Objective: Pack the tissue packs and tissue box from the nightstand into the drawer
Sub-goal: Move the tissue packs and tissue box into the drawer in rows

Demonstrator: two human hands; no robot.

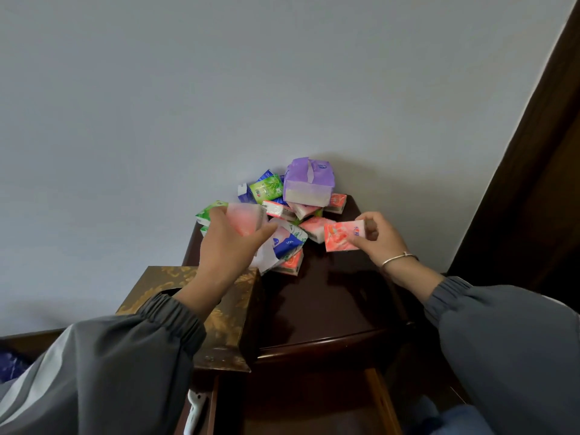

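Two hands grip one pink pack each: left hand (230, 238), right hand (375, 237); snagging the pile (288, 208) may topple the purple pack (309, 182).

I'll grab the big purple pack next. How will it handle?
The purple tissue pack is probably soft and light, given its wrinkled film wrap. It sits atop the small packs, so lifting it may shift them. Its film looks smooth, perhaps slippery.
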